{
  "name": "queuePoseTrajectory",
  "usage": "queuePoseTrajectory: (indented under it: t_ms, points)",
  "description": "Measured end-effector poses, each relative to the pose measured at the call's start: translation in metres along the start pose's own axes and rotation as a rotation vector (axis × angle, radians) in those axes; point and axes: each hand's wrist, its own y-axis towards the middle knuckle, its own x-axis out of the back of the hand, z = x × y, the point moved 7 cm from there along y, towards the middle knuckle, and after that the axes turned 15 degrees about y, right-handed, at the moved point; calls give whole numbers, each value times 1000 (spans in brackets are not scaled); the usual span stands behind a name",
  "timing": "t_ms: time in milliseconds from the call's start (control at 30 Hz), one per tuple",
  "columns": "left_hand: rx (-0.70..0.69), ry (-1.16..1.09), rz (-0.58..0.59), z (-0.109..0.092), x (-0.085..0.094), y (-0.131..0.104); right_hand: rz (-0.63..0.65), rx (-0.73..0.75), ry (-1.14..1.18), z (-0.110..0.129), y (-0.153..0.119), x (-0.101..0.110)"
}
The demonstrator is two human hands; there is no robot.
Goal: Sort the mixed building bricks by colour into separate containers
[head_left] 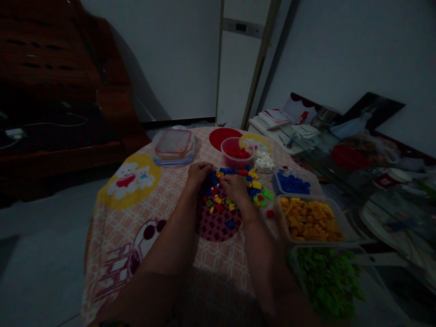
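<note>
In the dim head view, a mixed heap of toy building bricks in blue, yellow, red, green and white lies mid-table. My left hand (200, 173) is at the heap's far left side, fingers curled together beside some blue bricks (211, 178). Whatever its fingertips hold is too small and dark to make out. Over the middle of the heap is my right hand (235, 188), its fingers pinched close to a yellow brick (220, 174). Any piece in that pinch is hidden. Nearer me lie a red brick (219, 208) and a lone blue brick (230, 224).
Beyond the heap stand a round tub of red bricks (237, 162) and a white brick pile (264, 161). To the right are boxes of blue (277, 190), yellow (282, 232) and green bricks (297, 268). Stacked lidded containers (173, 145) sit far left on the patterned tablecloth (218, 259).
</note>
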Motion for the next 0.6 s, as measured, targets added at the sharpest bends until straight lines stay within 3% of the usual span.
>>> queuePoseTrajectory:
  t_ms: [133,600]
  points:
    - [-7,1,0,-2,1,-1,62,-51,-326,1,-3,-12]
    - [0,29,-16,0,0,0,130,9,-463,1,-1,-29]
